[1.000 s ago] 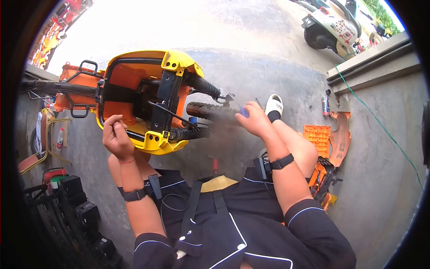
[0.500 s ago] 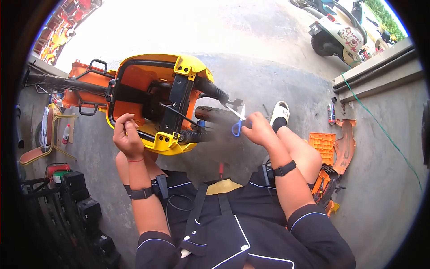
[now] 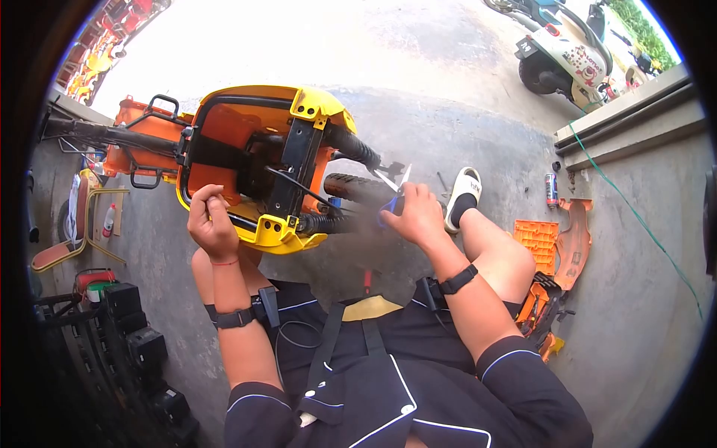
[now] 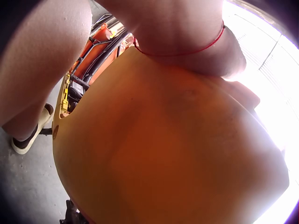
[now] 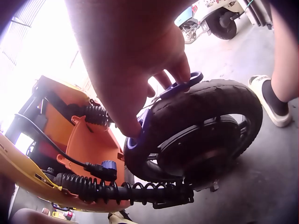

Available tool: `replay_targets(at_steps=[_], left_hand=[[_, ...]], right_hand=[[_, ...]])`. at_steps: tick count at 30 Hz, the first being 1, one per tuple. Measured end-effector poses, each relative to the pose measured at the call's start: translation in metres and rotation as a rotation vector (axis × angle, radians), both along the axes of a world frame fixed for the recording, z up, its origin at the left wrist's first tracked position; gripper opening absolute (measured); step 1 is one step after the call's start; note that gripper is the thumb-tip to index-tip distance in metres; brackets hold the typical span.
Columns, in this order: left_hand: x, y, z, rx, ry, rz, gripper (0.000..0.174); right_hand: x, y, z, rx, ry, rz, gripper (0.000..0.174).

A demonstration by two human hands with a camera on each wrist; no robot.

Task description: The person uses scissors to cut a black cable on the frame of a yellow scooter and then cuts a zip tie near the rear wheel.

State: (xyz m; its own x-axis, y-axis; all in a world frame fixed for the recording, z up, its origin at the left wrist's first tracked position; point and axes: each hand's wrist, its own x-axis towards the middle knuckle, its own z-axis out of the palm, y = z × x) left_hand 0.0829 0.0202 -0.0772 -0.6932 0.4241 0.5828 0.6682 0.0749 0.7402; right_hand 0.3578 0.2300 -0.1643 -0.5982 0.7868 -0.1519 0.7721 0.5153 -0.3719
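My right hand (image 3: 420, 215) holds blue-handled scissors (image 3: 388, 212) by their loops, blades spread, beside the tyre (image 3: 351, 187). In the right wrist view, my thumb and fingers are at separate handles of the scissors (image 5: 190, 83), over the tyre (image 5: 210, 98). My left hand (image 3: 213, 228) lies at the near edge of the yellow scooter body (image 3: 270, 237), fingers loosely bent, with nothing visible in them. In the left wrist view, that hand (image 4: 187, 39) rests against the yellow panel (image 4: 163, 135), its fingertips hidden.
Black springs (image 3: 351, 145) flank the wheel. An orange crate-like part (image 3: 536, 240), a spray can (image 3: 551, 190) and a green cable (image 3: 642, 213) lie to the right. Black boxes (image 3: 125, 308) and a chair (image 3: 56, 257) stand left; a white scooter (image 3: 575, 63) stands at the back.
The scissors, their blades together a second ago, are spread now. My right hand has shifted slightly down and left over the last half second, its fingers now around the handles. My left hand has barely moved.
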Motion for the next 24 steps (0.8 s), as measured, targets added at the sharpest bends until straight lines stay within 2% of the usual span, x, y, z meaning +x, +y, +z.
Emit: replay_targets(at_steps=[4, 6, 7, 9, 12, 14, 16, 18, 22, 24], left_hand=[[0.0, 0.0, -0.001, -0.002, -0.008, 0.013, 0.019], [-0.001, 0.0, -0.001, -0.001, -0.007, 0.007, 0.019], [-0.002, 0.0, -0.002, 0.001, -0.006, 0.001, 0.019], [-0.001, 0.0, -0.001, 0.004, -0.004, 0.001, 0.019], [-0.001, -0.002, -0.002, -0.004, 0.0, 0.004, 0.019], [-0.003, -0.001, -0.001, -0.01, 0.011, 0.002, 0.019], [-0.002, -0.001, -0.002, 0.006, -0.009, -0.016, 0.019], [-0.002, 0.0, 0.0, -0.018, 0.007, -0.008, 0.019], [-0.002, -0.002, -0.001, -0.004, -0.019, -0.018, 0.019], [-0.004, -0.001, -0.002, 0.0, -0.029, -0.023, 0.019]], right_hand=[[-0.002, 0.0, -0.006, -0.008, -0.023, -0.015, 0.064], [0.0, 0.0, -0.012, 0.055, -0.046, -0.007, 0.049], [0.001, 0.001, -0.014, 0.053, -0.047, -0.006, 0.049], [0.004, 0.006, -0.016, -0.003, -0.119, -0.001, 0.032], [0.014, 0.017, -0.011, -0.125, -0.185, 0.013, 0.025], [0.02, 0.025, -0.001, -0.102, -0.179, -0.006, 0.024], [0.029, 0.034, 0.007, -0.223, -0.294, 0.018, 0.024], [0.036, 0.04, 0.013, -0.245, -0.3, -0.014, 0.023], [0.049, 0.045, 0.025, -0.373, -0.17, -0.021, 0.026], [0.054, 0.043, 0.025, -0.33, 0.114, 0.033, 0.03]])
